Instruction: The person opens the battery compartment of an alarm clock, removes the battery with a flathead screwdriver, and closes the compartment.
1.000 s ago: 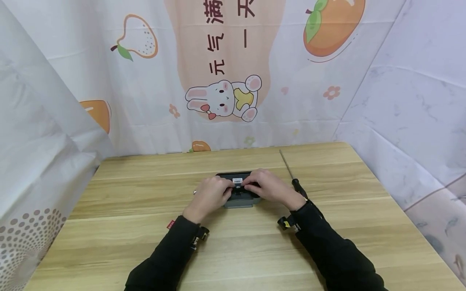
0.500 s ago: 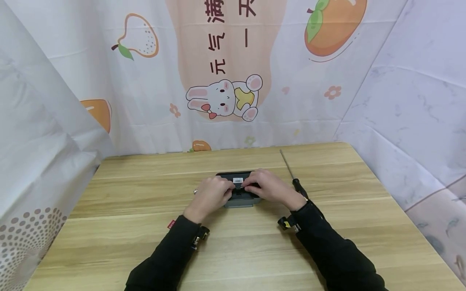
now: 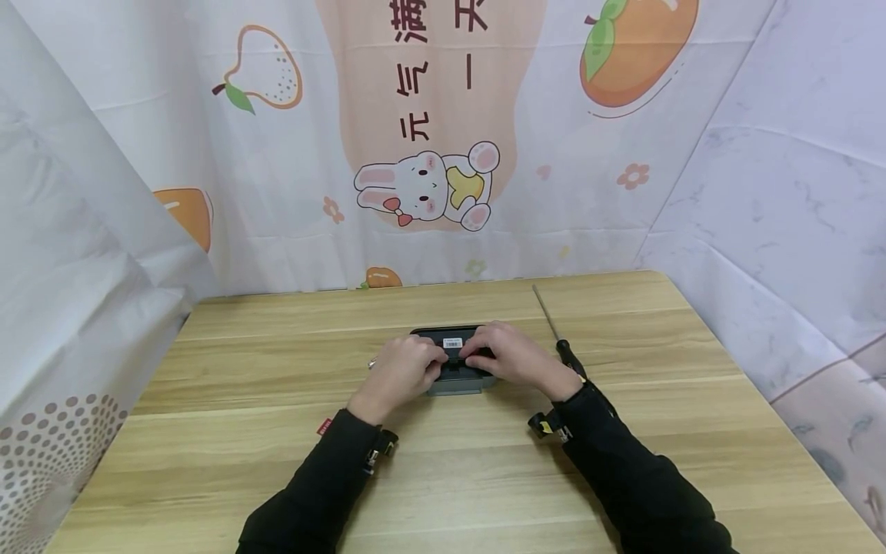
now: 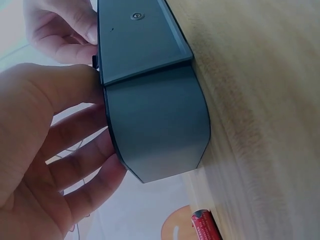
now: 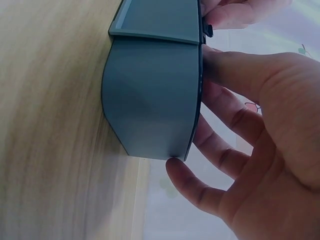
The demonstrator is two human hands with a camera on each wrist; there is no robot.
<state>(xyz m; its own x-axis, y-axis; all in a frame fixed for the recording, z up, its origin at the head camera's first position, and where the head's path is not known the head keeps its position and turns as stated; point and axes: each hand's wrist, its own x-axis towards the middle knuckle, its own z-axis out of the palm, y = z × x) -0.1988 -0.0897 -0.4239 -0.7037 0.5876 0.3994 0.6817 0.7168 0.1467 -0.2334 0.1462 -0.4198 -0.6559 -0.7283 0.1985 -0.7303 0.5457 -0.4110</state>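
A dark grey plastic housing (image 3: 454, 388) lies on the wooden table, its black-rimmed face turned up with a white barcode label (image 3: 452, 343) inside. My left hand (image 3: 404, 367) holds it from the left, thumb at the rim and fingers reaching over the face. From the right, my right hand (image 3: 514, 355) grips the rim, with one fingertip at the corner in the right wrist view. Both sets of fingertips meet near the middle, hiding what lies under them. A screw (image 4: 137, 16) shows on the housing's side, and a small black tab (image 5: 208, 30) juts from the rim.
A long screwdriver (image 3: 566, 354) with a black handle lies right of the housing, partly behind the right wrist. A red battery (image 4: 206, 226) lies on the table beyond the left hand. White printed curtains (image 3: 277, 192) hang behind the wooden table (image 3: 443, 477).
A small pale spot between the fingertips, seen one second ago, is now covered or dark. The fingertips have shifted very slightly; the housing and screwdriver stay put.
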